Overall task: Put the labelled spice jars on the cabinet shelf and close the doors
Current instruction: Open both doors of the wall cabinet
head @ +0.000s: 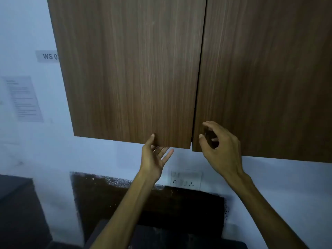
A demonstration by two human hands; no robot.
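Two bare forearms rising from the bottom edge toward a wall cabinet. Left hand [154, 155] spread wide, palm up, fingers fanned below the bottom edge of the left cabinet door [133, 69], thumb tip [152, 136] laid against the door face near its lower right corner. Empty. Placed so, probably, either to hook under the handle-less edge or to give the panel a last push flush. Right hand [220, 146] loosely cupped, fingers curled and parted, holding nothing, just in front of the lower left corner of the right cabinet door [269, 78]; touching the wood or just clear of it, cannot tell. Both hands low and close to the centre seam [199, 78], presumably because no knobs or pulls show on the doors, leaving the bottom edge as the only purchase.

Doors: dark walnut-grain laminate, vertical streaks, flat fronts, hung side by side with only a thin dark gap between. Both look shut or all but shut, lower edges nearly level. Shelf hidden behind them. Spice jars nowhere visible; whether inside on the shelf cannot be told.

Beyond: pale wall, white socket plate [186, 180] under the cabinet between the arms, dark speckled splashback [111, 180] below, a label reading "WS 0" [48, 56] cut off by the left door, a blurred printed sheet [24, 98] further left.

Judged stage: closing step at or near its end.
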